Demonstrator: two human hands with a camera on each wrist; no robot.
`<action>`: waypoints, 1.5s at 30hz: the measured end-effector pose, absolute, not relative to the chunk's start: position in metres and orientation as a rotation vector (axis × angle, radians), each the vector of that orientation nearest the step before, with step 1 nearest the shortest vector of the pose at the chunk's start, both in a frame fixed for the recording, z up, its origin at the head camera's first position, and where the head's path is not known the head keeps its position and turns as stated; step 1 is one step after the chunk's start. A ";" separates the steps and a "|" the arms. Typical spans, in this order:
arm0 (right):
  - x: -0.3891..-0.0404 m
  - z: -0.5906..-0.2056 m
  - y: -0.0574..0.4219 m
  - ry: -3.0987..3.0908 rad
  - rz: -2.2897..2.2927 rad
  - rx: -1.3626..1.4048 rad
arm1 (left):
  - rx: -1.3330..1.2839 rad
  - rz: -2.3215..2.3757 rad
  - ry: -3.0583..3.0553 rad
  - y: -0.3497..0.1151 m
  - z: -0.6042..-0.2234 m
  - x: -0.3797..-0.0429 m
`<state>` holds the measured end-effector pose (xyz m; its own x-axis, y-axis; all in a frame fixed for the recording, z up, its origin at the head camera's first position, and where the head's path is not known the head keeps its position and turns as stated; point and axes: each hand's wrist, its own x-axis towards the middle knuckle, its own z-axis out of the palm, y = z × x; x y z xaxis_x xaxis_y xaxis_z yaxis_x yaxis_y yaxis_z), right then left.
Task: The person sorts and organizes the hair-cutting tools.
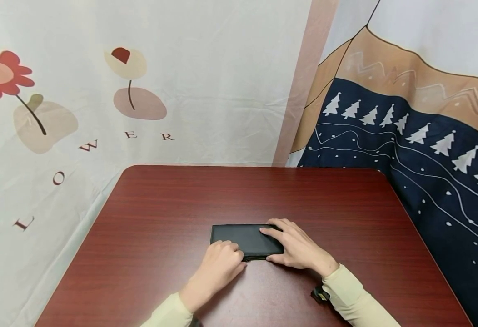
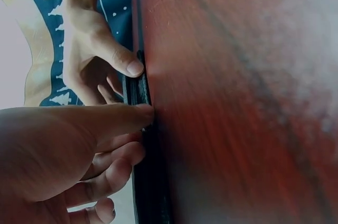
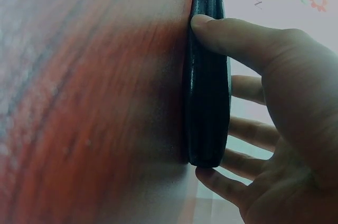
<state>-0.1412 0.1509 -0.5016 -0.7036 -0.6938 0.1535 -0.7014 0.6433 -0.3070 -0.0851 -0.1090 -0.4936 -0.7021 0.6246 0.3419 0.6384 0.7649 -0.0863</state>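
Observation:
A black zip-around wallet (image 1: 245,237) lies flat on the table, long side toward me. My left hand (image 1: 220,261) is at its near left edge, fingers curled, with the thumb and forefinger pinching at the zip; the pull itself is mostly hidden by the fingers. My right hand (image 1: 300,247) grips the right end of the wallet, thumb on the near edge and fingers spread over the top and the far side. In the right wrist view the zipper teeth (image 3: 212,3) show along the wallet's edge, beyond my right thumb.
The reddish-brown wooden table (image 1: 161,200) extends around the wallet on all sides. Behind it hangs a pale curtain (image 1: 222,81) with printed flowers and letters. A navy and tan cloth (image 1: 386,136) with white trees hangs at the right.

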 end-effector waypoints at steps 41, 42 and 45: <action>-0.140 -0.503 0.151 -2.840 0.568 1.181 | -1.037 -0.348 -2.676 -0.116 -0.491 -0.084; -0.140 -0.503 0.151 -2.838 0.572 1.183 | -1.032 -0.353 -2.678 -0.118 -0.491 -0.084; -0.141 -0.502 0.151 -2.834 0.577 1.185 | -1.018 -0.369 -2.674 -0.123 -0.492 -0.083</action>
